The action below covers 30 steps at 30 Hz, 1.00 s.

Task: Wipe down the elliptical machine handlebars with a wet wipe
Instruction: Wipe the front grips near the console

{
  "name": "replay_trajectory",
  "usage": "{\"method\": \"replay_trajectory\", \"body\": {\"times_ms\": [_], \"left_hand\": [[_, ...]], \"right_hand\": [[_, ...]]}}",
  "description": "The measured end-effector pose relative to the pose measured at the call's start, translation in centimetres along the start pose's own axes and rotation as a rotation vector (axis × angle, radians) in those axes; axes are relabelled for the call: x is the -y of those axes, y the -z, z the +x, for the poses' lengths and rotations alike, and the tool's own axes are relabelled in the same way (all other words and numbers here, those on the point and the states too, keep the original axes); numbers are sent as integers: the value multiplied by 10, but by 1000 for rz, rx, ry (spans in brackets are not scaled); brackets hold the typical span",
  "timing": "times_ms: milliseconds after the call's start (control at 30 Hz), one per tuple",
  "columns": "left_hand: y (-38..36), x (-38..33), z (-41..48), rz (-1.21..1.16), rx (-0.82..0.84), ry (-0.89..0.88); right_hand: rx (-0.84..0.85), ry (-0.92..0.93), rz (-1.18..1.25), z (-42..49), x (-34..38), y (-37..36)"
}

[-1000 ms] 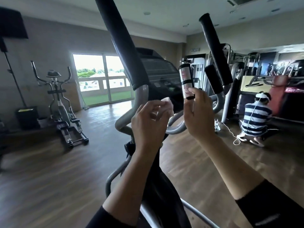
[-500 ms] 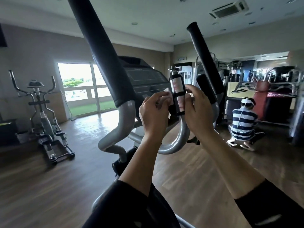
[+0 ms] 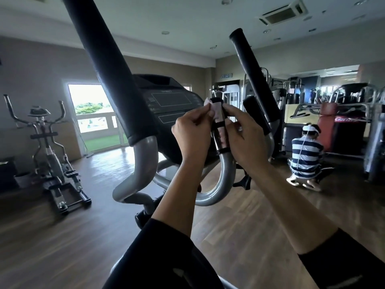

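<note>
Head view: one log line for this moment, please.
step: wiping grip | left hand: holds wipe against grip top | right hand: pinches grip top

We lose the long left handlebar (image 3: pixel 108 69) at the top edge; left hand (image 3: pixel 191 134) hides most of the wet wipe (image 3: pixel 209 103), right hand (image 3: pixel 243 140) part of the short grip (image 3: pixel 220 140).

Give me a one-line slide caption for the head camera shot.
Gym cleaning: the left hand holds a wipe to the top of the grip while the right hand holds it.
</note>
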<state>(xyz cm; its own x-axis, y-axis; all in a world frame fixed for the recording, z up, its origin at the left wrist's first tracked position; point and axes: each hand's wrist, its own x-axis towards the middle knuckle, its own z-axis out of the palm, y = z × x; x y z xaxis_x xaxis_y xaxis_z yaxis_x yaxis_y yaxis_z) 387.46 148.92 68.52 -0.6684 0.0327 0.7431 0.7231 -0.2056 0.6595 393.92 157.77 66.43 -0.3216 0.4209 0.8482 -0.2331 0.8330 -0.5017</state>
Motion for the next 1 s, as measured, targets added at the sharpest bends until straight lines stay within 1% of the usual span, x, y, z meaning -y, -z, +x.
{"method": "replay_trajectory", "body": {"times_ms": [133,300,400,533,667,767,833,933,1000], "left_hand": [[1,6,-12,7,-27,4],[-8,-4,5,-19,-75,38],[-7,0,-8,-18,-88,56],[-11,-8,1,27,-113,26],[-17,-12,1,96,-148,4],[-15,-5,-11,155,-143,17],[-17,-10,-1,181,-149,17],[-23,-23,11,289,-171,-3],[-22,-23,3,345,-151,-26]], "right_hand": [[41,28,24,2,-4,3],[58,51,115,2,-9,3],[82,57,150,2,-15,3],[73,76,201,1,-21,1],[92,76,274,0,-23,1],[109,74,298,0,-27,2],[117,76,308,1,-30,2],[126,76,333,1,-32,1],[128,70,357,1,-34,0]]}}
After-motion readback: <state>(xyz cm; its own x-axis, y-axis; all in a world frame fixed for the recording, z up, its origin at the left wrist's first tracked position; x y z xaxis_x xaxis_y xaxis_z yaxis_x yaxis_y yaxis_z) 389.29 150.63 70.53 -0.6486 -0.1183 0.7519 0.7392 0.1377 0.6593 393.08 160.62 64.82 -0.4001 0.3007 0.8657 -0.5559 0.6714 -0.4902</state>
